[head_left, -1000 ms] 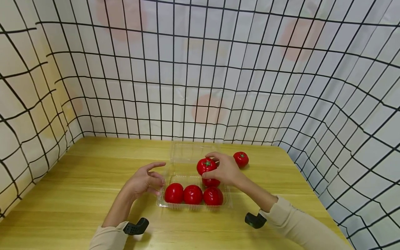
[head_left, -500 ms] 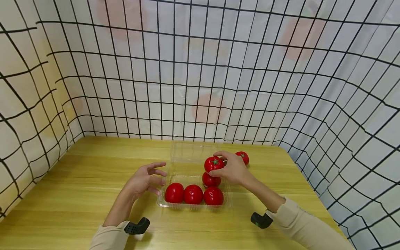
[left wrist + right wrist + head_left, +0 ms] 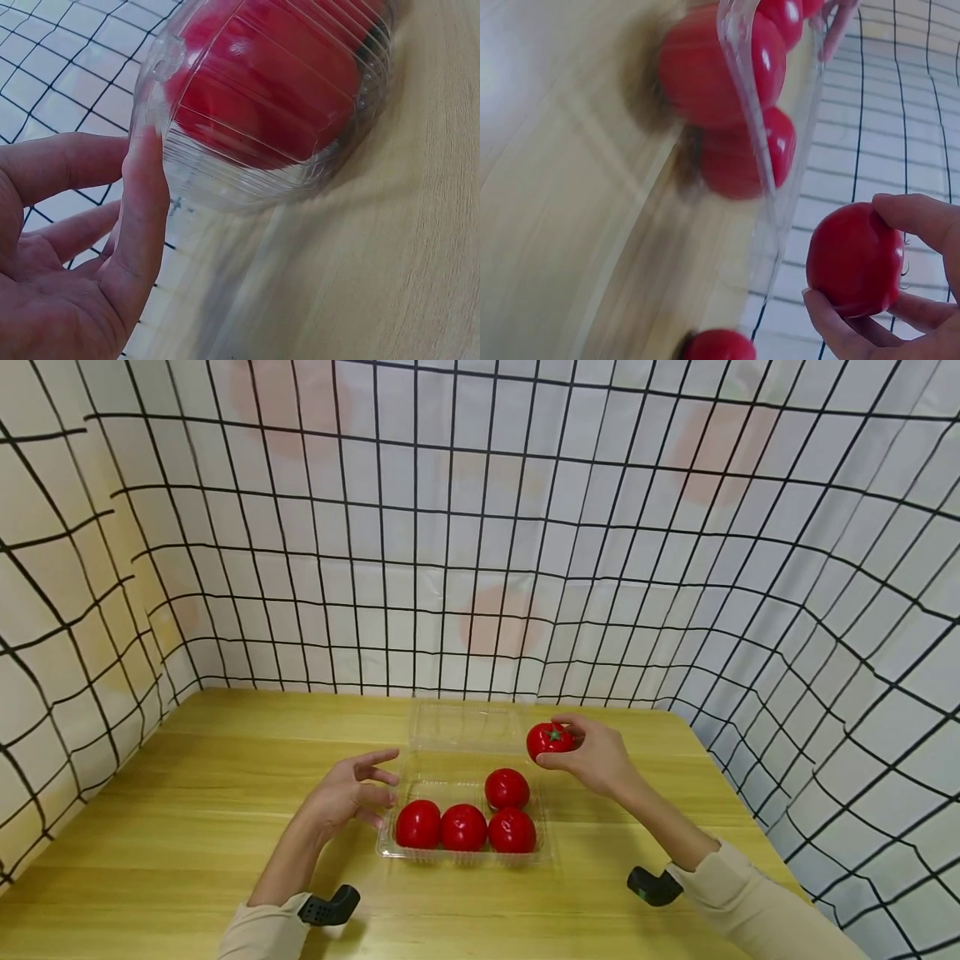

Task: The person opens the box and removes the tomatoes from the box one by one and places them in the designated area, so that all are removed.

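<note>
My right hand (image 3: 592, 758) grips a red tomato (image 3: 550, 739) with its green stem up, raised beyond the right rear corner of a clear plastic clamshell box (image 3: 442, 792). In the right wrist view this tomato (image 3: 853, 259) sits between thumb and fingers. Three tomatoes stand along the box's front row, among them the left one (image 3: 417, 823), and another tomato (image 3: 507, 789) lies behind the right one. My left hand (image 3: 345, 793) stays at the box's left side. Its fairly straight fingertips (image 3: 142, 172) touch the box wall in the left wrist view.
Behind the box its clear lid (image 3: 468, 727) lies folded back on the wooden table (image 3: 187, 793). A loose tomato (image 3: 720, 346) shows in the right wrist view; the right hand hides it in the head view. White walls with black grid lines (image 3: 480, 527) enclose the table.
My right hand has carried the tomato right and back, away from above the box, and now covers the loose tomato in the head view. The left hand has hardly moved.
</note>
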Motion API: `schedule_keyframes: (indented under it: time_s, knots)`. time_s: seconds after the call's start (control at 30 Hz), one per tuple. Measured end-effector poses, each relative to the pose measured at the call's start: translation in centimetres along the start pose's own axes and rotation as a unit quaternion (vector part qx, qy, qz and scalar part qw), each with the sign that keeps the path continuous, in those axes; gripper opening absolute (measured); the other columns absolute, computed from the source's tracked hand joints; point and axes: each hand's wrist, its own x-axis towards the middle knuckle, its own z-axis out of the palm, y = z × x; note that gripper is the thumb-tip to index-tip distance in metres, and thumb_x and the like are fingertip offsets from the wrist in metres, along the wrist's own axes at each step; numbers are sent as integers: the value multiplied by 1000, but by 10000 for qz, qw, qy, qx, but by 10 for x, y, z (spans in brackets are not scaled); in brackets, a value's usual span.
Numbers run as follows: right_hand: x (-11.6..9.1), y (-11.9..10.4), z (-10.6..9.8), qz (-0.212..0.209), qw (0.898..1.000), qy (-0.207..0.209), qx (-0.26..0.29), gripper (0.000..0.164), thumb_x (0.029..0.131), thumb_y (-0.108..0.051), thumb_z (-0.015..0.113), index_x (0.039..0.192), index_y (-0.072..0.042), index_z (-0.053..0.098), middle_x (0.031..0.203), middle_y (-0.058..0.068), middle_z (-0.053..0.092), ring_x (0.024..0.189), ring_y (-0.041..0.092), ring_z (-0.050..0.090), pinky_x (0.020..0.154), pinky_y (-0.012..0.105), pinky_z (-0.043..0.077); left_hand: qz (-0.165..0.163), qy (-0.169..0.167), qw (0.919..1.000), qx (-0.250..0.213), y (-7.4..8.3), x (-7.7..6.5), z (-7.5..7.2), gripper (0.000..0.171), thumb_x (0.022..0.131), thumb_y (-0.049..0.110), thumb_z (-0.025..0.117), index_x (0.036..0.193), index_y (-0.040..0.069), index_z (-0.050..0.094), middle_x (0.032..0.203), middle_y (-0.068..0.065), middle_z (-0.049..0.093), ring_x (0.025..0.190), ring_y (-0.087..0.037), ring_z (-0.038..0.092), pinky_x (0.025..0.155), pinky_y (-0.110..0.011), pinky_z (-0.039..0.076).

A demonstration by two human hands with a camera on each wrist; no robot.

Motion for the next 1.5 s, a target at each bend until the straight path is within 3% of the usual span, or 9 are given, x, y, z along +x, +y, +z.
schedule_keyframes:
  time_s: [0.33, 1.17, 1.5]
  knots:
    - [-5, 31, -20, 253, 9990, 364, -93, 67, 85, -31, 80, 141, -3, 56, 130, 27, 62, 117, 41, 60, 88, 48, 60, -38, -3, 10000, 29, 1, -2, -1, 74, 86, -8, 64, 155, 3, 38, 125, -27, 51, 83, -23, 67, 57, -32, 62]
    - [-5, 87, -31, 901, 9891, 1157, -125, 72, 87, -31, 78, 147, -3, 49, 135, 30, 58, 118, 42, 57, 93, 53, 56, 51, -122, 9999, -40, 0, -2, -2, 74, 87, -9, 63, 155, 1, 37, 123, -27, 51, 80, -22, 65, 57, -32, 62]
    - [2, 105, -29, 980, 9845, 1451, -83, 71, 88, -29, 76, 147, -1, 48, 136, 31, 58, 122, 45, 54, 96, 57, 53, 49, -111, 9999, -21, -1, 0, -3, 74, 87, -9, 62, 155, 1, 37, 121, -27, 52, 80, -22, 66, 57, -32, 62]
